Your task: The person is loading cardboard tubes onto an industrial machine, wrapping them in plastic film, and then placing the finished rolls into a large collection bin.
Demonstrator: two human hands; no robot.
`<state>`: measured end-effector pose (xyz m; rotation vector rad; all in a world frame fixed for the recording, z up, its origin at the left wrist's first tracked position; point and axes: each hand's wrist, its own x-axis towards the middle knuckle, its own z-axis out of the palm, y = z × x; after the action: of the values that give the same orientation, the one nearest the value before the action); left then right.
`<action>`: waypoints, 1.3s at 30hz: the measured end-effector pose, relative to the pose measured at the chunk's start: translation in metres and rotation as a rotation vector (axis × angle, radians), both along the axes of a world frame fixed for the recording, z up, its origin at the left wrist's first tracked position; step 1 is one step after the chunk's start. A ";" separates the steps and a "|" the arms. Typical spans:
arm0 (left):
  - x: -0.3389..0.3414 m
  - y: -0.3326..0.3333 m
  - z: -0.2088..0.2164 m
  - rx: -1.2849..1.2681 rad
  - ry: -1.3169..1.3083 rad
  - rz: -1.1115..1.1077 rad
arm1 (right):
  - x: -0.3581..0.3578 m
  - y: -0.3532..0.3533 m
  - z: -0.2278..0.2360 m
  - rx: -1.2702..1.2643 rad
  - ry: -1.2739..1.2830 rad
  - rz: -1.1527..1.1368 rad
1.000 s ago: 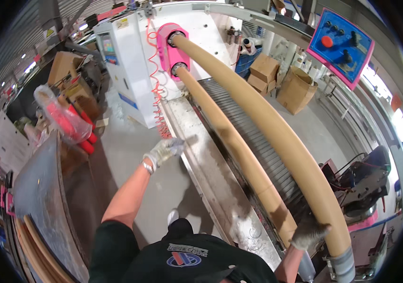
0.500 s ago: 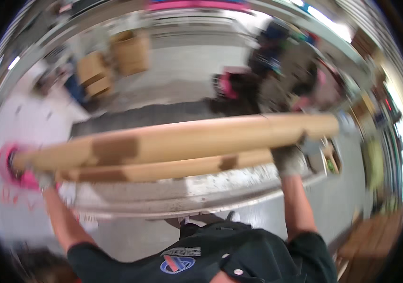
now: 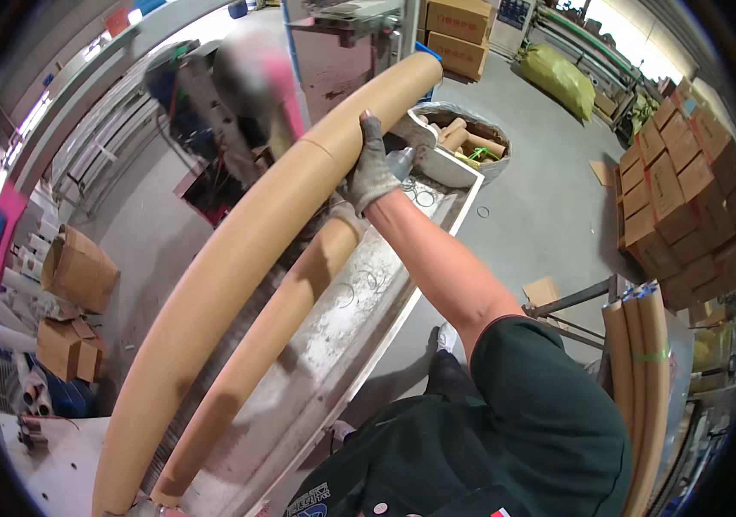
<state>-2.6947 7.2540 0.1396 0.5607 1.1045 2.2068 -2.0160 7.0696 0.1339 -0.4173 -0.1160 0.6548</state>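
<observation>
A long, thick brown cardboard tube (image 3: 239, 250) runs slantwise from the lower left to the upper middle, with a seam line near its far part. My gloved right hand (image 3: 372, 172) is closed on its right side, thumb up along the wall; the other fingers are hidden beneath. Only a sliver of my gloved left hand (image 3: 140, 508) shows at the bottom edge, by the tube's near end, its fingers mostly cut off. Below the thick tube lies a thinner brown tube (image 3: 256, 362), along a worn white machine bed (image 3: 342, 323).
A bin (image 3: 493, 133) of short tube pieces stands past the bed's far end. Stacked cartons (image 3: 678, 198) are at right, near upright cardboard tubes (image 3: 652, 370). A yellow-green sack (image 3: 558, 77) lies farther back. Open cardboard boxes (image 3: 79, 267) stand at left, across the bed.
My view has swung to the right, so the tubes now slant instead of lying crosswise. My right hand stays on the thick tube; my left has slipped almost out of the picture.
</observation>
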 end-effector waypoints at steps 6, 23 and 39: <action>0.213 -0.056 -0.015 0.001 -0.107 -0.080 | 0.216 -0.030 -0.021 0.058 0.057 -0.013; 0.633 -0.166 -0.018 0.014 -0.143 -0.071 | 0.626 -0.149 -0.020 -0.232 -0.114 -0.125; 1.206 -0.320 -0.050 0.026 -0.205 -0.678 | 1.062 -0.285 -0.194 -0.472 -0.153 -0.105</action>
<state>-1.4886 6.9343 0.0901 0.5958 0.6484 1.6401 -0.9544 6.7842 -0.0604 -0.9226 -0.0830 0.5428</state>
